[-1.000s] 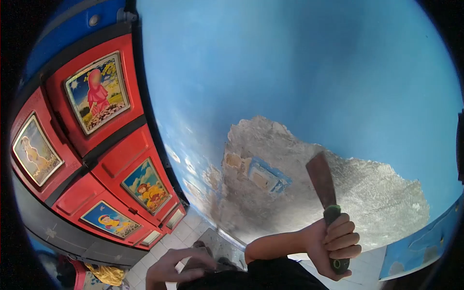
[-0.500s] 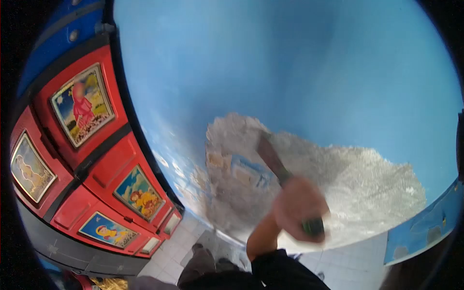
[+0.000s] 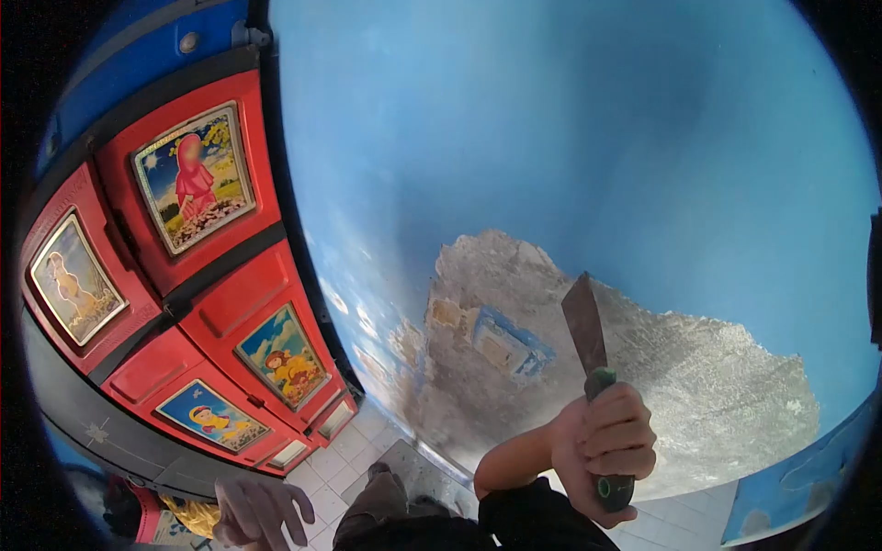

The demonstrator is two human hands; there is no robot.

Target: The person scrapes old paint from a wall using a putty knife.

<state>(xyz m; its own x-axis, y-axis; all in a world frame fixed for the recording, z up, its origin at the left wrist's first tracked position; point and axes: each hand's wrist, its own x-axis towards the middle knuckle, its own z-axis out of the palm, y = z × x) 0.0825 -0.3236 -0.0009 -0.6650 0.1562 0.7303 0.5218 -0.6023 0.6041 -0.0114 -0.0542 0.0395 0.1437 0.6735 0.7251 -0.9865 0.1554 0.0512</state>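
My right hand is wrapped round the dark green handle of a scraper, its flat metal blade pointing up. The blade's tip lies over the upper edge of the bare grey patch on the blue wall; I cannot tell whether it touches. Left of the blade, a raised box-like piece with blue paint remnants sits within the patch. My left hand hangs at the lower left, fingers apart and holding nothing.
A red cabinet with several picture panels stands along the left side. Small paint chips mark the wall beside it. Below are a tiled floor and my legs. A yellow crumpled item lies at lower left.
My right hand with the scraper has moved to the right and slightly down, and the blade is now more upright. My left hand has come into view. The camera has shifted slightly left.
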